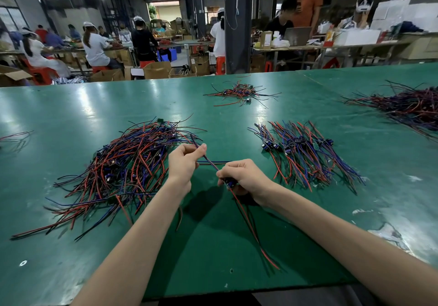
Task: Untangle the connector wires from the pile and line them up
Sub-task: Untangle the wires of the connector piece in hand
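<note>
Nearest me, the tails of the wire [211, 162] trail red and black across the green worktop [71, 106] toward my edge. Above them my right hand [244, 177] has its grip clamped round the dark connector [228, 182]. My left hand [183, 163] pinches the blue leads a little further up, its grip closed on them between thumb and forefinger. I judge the wire light and limp, with only the connector stiff enough to steer by, so that is where to hold while the other hand draws the leads straight; a hard tug could strain the joint. The tangled pile [123, 170] lies just left of my left hand, and its loops look likely to snag anything dragged past. The sorted row [305, 153] lies near on the right. Further off sit a small heap [239, 92] and, far right, a large heap [407, 106], both well apart from my hands. Beyond, people [94, 47] sit at other worktops.
</note>
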